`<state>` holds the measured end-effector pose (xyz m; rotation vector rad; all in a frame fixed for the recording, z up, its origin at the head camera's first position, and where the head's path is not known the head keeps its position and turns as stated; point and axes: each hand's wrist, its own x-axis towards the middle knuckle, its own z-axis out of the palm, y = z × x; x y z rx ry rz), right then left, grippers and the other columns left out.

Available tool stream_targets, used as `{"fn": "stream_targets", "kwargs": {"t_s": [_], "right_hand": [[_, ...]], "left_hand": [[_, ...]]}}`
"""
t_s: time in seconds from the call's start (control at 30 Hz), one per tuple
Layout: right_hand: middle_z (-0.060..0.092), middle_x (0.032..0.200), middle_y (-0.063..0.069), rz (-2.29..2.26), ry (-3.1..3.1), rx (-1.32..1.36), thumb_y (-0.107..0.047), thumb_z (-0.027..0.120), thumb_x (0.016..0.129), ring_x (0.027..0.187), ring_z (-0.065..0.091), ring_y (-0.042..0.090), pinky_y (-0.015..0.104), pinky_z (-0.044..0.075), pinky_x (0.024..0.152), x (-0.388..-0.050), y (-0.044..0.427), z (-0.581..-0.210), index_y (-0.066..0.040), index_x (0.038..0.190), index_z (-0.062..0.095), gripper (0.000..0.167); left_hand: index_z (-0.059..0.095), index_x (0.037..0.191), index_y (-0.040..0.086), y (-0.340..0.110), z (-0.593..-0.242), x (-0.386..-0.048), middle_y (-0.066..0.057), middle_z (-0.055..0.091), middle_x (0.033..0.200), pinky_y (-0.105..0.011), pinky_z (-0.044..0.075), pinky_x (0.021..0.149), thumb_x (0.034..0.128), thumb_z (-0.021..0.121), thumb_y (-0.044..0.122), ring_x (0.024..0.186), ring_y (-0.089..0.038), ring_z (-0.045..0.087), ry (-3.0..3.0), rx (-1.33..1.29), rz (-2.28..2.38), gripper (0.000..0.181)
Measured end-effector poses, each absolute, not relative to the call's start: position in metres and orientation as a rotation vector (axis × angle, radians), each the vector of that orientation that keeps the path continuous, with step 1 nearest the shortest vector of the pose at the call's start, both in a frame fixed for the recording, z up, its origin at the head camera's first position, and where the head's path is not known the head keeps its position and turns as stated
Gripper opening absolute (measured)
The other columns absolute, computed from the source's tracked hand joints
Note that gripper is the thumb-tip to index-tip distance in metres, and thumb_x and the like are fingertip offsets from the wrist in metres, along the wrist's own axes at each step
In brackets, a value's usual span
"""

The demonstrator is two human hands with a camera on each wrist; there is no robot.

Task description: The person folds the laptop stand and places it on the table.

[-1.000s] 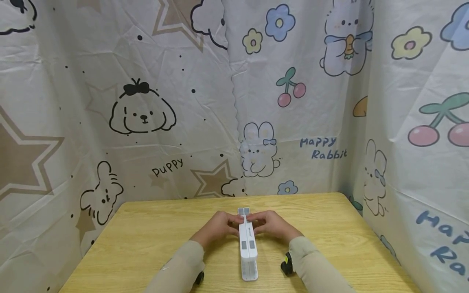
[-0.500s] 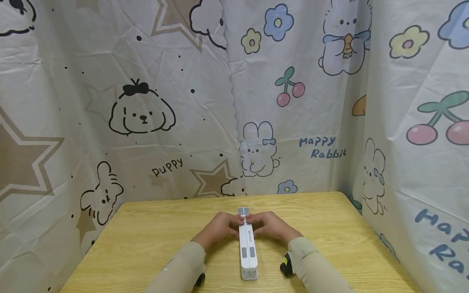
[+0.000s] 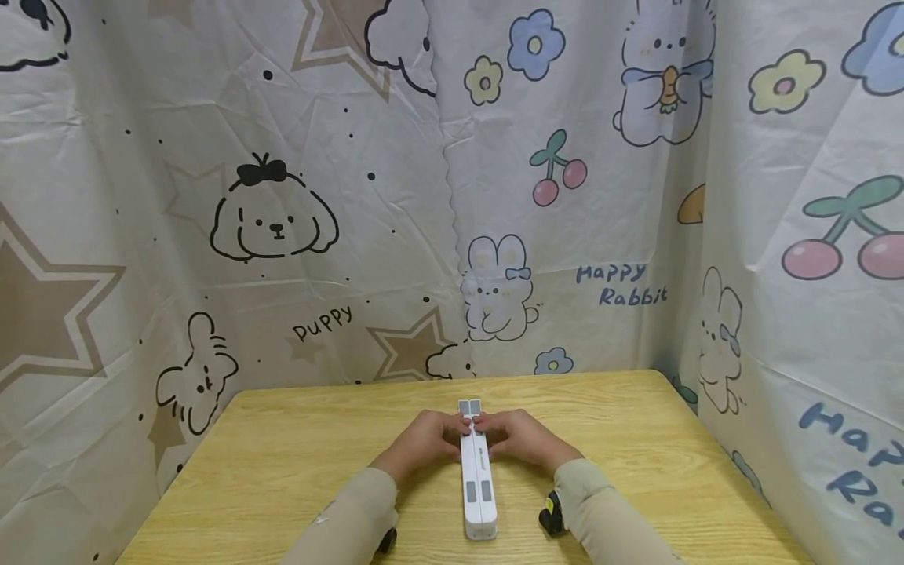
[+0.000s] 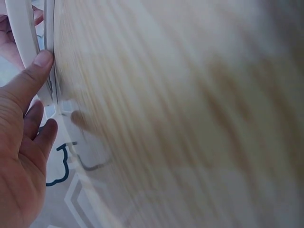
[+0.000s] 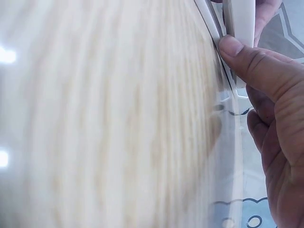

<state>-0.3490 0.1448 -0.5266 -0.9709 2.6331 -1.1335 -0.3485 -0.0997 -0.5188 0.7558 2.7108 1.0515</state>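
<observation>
A white folding laptop stand (image 3: 478,471) with grey pads lies lengthwise on the table, its upper part lowered close over its base. My left hand (image 3: 424,441) grips its far half from the left, index fingertip on top and thumb low at the side. From the right, my right hand (image 3: 524,438) grips the same stretch in a mirrored way. In the left wrist view the thumb presses the lower bar of the stand (image 4: 23,33). The right wrist view has the other thumb at the lower bar, below the white upper part (image 5: 241,28). Some fingers are hidden behind the stand.
The yellow wood-grain table (image 3: 297,447) runs back to a printed curtain (image 3: 395,235), which also hangs along both sides. A dark wrist device (image 3: 552,514) sits under the right sleeve; another shows partly under the left sleeve.
The near end of the stand's upper part has come down toward the base, narrowing the gap between them. Both hands have stayed at its far half, almost still.
</observation>
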Motion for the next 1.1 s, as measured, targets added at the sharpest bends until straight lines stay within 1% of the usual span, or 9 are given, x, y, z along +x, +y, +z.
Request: {"fn": "stream_targets", "kwargs": {"t_s": [0.27, 0.6, 0.73, 0.83, 0.97, 1.03, 1.1], "right_hand": [[0.057, 0.149, -0.002, -1.091, 2.655, -0.979, -0.014, 0.085, 0.082, 0.141, 0.050, 0.022, 0.043, 0.041, 0.117, -0.348, 0.145, -0.528, -0.019, 0.134, 0.069, 0.055], [0.057, 0.148, -0.001, -1.050, 2.671, -1.003, -0.015, 0.084, 0.083, 0.141, 0.050, 0.023, 0.045, 0.040, 0.118, -0.348, 0.146, -0.528, -0.017, 0.134, 0.069, 0.053], [0.057, 0.149, -0.002, -1.029, 2.676, -0.988, -0.015, 0.083, 0.084, 0.142, 0.049, 0.022, 0.044, 0.038, 0.119, -0.349, 0.147, -0.527, -0.018, 0.134, 0.069, 0.052], [0.057, 0.149, -0.001, -0.999, 2.687, -1.002, -0.016, 0.083, 0.085, 0.143, 0.049, 0.023, 0.045, 0.038, 0.119, -0.349, 0.148, -0.525, -0.016, 0.133, 0.069, 0.051], [0.056, 0.150, 0.001, -0.919, 2.711, -1.054, -0.015, 0.081, 0.086, 0.143, 0.049, 0.025, 0.048, 0.037, 0.119, -0.345, 0.146, -0.519, -0.014, 0.133, 0.069, 0.048], [0.056, 0.150, 0.002, -0.855, 2.730, -1.074, -0.016, 0.080, 0.088, 0.142, 0.049, 0.025, 0.049, 0.036, 0.120, -0.342, 0.143, -0.515, -0.015, 0.133, 0.069, 0.047], [0.058, 0.148, 0.000, -0.783, 2.759, -1.099, -0.017, 0.078, 0.090, 0.141, 0.051, 0.024, 0.047, 0.037, 0.120, -0.339, 0.139, -0.511, -0.017, 0.130, 0.071, 0.041]], "left_hand": [[0.080, 0.112, 0.017, -0.099, -0.519, -0.348, -0.002, 0.069, 0.134, -0.041, 0.043, 0.116, 0.0778, 0.088, 0.011, 0.135, -0.022, 0.057, 2.733, 0.782, 1.011, 0.035], [0.080, 0.113, 0.016, -0.099, -0.519, -0.350, 0.000, 0.069, 0.131, -0.038, 0.043, 0.116, 0.0776, 0.088, 0.011, 0.135, -0.019, 0.057, 2.755, 0.839, 0.951, 0.036], [0.079, 0.114, 0.015, -0.099, -0.518, -0.351, -0.001, 0.069, 0.131, -0.038, 0.043, 0.116, 0.0783, 0.087, 0.010, 0.136, -0.020, 0.056, 2.745, 0.879, 0.942, 0.037], [0.078, 0.115, 0.013, -0.099, -0.518, -0.352, -0.002, 0.069, 0.132, -0.040, 0.043, 0.116, 0.0791, 0.086, 0.011, 0.136, -0.022, 0.056, 2.752, 0.919, 0.911, 0.037], [0.078, 0.118, 0.014, -0.101, -0.515, -0.351, -0.001, 0.069, 0.132, -0.039, 0.042, 0.117, 0.0811, 0.085, 0.015, 0.136, -0.021, 0.056, 2.770, 0.958, 0.838, 0.037], [0.077, 0.119, 0.014, -0.102, -0.514, -0.350, 0.000, 0.070, 0.131, -0.038, 0.042, 0.117, 0.0824, 0.084, 0.016, 0.136, -0.020, 0.056, 2.768, 0.977, 0.808, 0.037], [0.078, 0.117, 0.014, -0.103, -0.512, -0.347, 0.001, 0.070, 0.131, -0.037, 0.043, 0.116, 0.0837, 0.083, 0.016, 0.136, -0.019, 0.056, 2.748, 0.982, 0.798, 0.034]]}}
